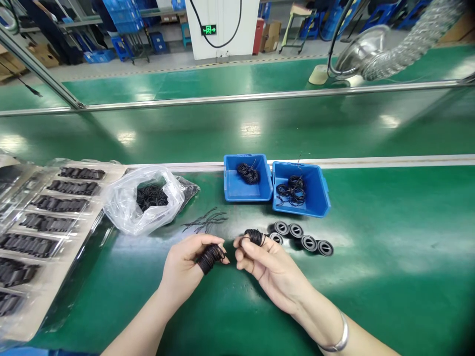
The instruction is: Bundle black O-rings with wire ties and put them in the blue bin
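Observation:
My left hand [188,264] is closed, with a bundle of thin black rings [210,258] hanging over its fingers and thumb. Just to its right, my right hand [269,267] has a second bundle of black rings [254,236] around its index finger, thumb and fingertips pinched together. A small gap separates the two hands, which are held over the green table. Several round black parts with pale slots [308,243] lie beyond my right hand. Thin black strands [206,221] are scattered on the tabletop past my left hand.
Two blue bins, a left one [232,190] and a right one [315,205], hold coiled black rings at the back. A clear plastic bag [128,210] of black rings stands to their left. Trays [79,232] of black parts fill the left side. A metal duct [408,47] hangs upper right.

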Motion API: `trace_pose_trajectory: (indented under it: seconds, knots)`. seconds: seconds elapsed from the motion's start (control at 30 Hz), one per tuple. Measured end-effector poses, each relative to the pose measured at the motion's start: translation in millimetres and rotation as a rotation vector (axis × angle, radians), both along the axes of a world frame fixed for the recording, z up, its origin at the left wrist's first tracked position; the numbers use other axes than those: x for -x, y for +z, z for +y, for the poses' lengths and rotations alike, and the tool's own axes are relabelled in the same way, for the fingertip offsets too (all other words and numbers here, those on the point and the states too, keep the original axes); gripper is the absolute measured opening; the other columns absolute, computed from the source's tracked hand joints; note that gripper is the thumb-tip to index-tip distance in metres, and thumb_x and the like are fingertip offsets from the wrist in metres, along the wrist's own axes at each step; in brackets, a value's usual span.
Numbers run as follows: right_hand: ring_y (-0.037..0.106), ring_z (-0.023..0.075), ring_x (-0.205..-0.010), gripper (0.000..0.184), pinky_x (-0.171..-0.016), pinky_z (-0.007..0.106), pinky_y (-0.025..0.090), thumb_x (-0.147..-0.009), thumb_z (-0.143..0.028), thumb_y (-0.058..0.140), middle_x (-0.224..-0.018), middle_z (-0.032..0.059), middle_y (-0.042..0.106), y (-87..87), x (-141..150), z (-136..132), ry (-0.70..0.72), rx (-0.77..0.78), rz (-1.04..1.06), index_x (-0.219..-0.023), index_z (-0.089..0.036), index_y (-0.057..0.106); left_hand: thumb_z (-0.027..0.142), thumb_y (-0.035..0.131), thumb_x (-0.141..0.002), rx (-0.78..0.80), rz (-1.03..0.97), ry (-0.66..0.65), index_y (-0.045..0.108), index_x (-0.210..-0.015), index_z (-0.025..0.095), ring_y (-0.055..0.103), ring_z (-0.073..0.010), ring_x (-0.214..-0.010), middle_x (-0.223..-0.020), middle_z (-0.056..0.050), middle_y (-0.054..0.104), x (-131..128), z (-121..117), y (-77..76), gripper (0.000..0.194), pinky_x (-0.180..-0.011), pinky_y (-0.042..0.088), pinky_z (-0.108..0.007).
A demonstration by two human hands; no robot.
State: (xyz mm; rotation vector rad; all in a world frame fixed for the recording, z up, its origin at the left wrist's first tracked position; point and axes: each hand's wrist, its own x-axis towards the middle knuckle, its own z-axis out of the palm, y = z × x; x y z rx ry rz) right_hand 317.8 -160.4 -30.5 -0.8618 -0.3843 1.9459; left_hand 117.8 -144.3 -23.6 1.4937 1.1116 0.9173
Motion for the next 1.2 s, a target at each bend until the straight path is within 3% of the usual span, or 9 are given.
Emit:
trace_pose_trajectory:
  seconds: [0.1,0.2,0.3,0.43,0.53,0.67,0.87,1.03,1.2]
  knots:
    - [0.065,0.0123,-0.066,0.022,-0.066,0.022,0.055,-0.081,-0.033,0.081,-0.072,0.0047,0.071,-1.1,1.6,-1.4,0.022,-0.020,-0.033,-0.087,-0.012,0.076,0.021,0.066,-0.091,-0.072,0.071,-0.015,0.075,-0.100,0.021,0.075,-0.0189,-0.075,-0.082,-0.004,0.078,0.4,1.2,0.2,0.013,-0.072,0.060,-0.030]
    - [0.058,0.0086,-0.052,0.025,-0.052,0.019,0.047,-0.081,-0.036,0.081,-0.063,0.0007,0.067,-2.4,3.1,-3.4,0.000,-0.037,-0.099,-0.077,-0.013,0.072,0.018,0.066,-0.090,-0.129,0.117,-0.022,0.076,-0.099,0.022,0.074,-0.0186,-0.079,-0.078,-0.003,0.078,-0.7,2.1,0.9,0.014,-0.077,0.057,-0.029]
    - [0.054,0.0066,-0.044,0.029,-0.045,0.019,0.041,-0.082,-0.039,0.080,-0.061,-0.0004,0.065,-2.9,3.8,-4.5,0.021,-0.037,-0.132,-0.072,-0.013,0.070,0.019,0.067,-0.089,-0.045,0.062,-0.026,0.076,-0.097,0.021,0.075,-0.0182,-0.075,-0.079,-0.003,0.077,-2.3,1.6,0.7,0.012,-0.074,0.059,-0.029]
    - [0.064,0.0108,-0.056,0.026,-0.059,0.023,0.050,-0.084,-0.037,0.078,-0.070,0.0043,0.071,-3.2,4.1,-4.1,0.075,-0.049,-0.099,-0.082,-0.012,0.072,0.020,0.069,-0.088,0.161,-0.088,-0.024,0.073,-0.096,0.019,0.076,-0.0177,-0.070,-0.082,-0.002,0.075,-2.8,0.4,-0.7,0.010,-0.068,0.062,-0.028]
    - [0.063,0.0106,-0.054,0.025,-0.057,0.023,0.048,-0.087,-0.037,0.075,-0.072,0.0037,0.071,-4.5,3.7,-4.4,0.085,-0.044,-0.076,-0.081,-0.013,0.071,0.017,0.068,-0.087,0.226,-0.129,-0.006,0.073,-0.096,0.018,0.076,-0.0171,-0.070,-0.080,-0.002,0.075,-3.2,0.9,-0.4,0.010,-0.069,0.062,-0.027]
    - [0.056,0.0087,-0.048,0.029,-0.054,0.022,0.042,-0.088,-0.037,0.074,-0.058,-0.0021,0.062,-4.6,2.5,-4.6,0.062,-0.058,-0.105,-0.071,-0.015,0.065,0.014,0.066,-0.087,0.233,-0.132,0.002,0.071,-0.094,0.017,0.076,-0.0174,-0.070,-0.079,-0.002,0.075,-5.6,2.1,0.6,0.009,-0.071,0.062,-0.028]
    - [0.058,0.0113,-0.064,0.023,-0.072,0.026,0.046,-0.078,-0.036,0.084,-0.059,-0.0020,0.063,-3.4,6.3,-4.7,0.034,-0.109,-0.250,-0.076,-0.016,0.073,0.022,0.068,-0.089,0.190,-0.036,-0.022,0.072,-0.098,0.018,0.076,-0.0186,-0.073,-0.082,-0.003,0.076,-3.5,-1.1,-6.2,0.011,-0.073,0.062,-0.030]
    - [0.050,0.0086,-0.058,0.024,-0.059,0.023,0.040,-0.068,-0.034,0.090,-0.065,-0.0027,0.064,-8.0,10.0,-10.0,0.059,-0.133,-0.343,-0.081,-0.017,0.078,0.028,0.069,-0.089,0.080,0.156,-0.027,0.076,-0.098,0.020,0.075,-0.0214,-0.083,-0.091,-0.006,0.078,0.0,-2.0,-10.1,0.014,-0.076,0.060,-0.031]
    - [0.050,0.0092,-0.059,0.021,-0.061,0.024,0.039,-0.075,-0.034,0.086,-0.063,-0.0018,0.063,-4.1,5.9,-6.7,0.095,-0.137,-0.279,-0.076,-0.016,0.075,0.031,0.069,-0.089,0.275,-0.040,-0.108,0.074,-0.094,0.016,0.076,-0.0205,-0.073,-0.080,-0.006,0.078,-3.7,1.5,-2.2,0.016,-0.072,0.062,-0.031]
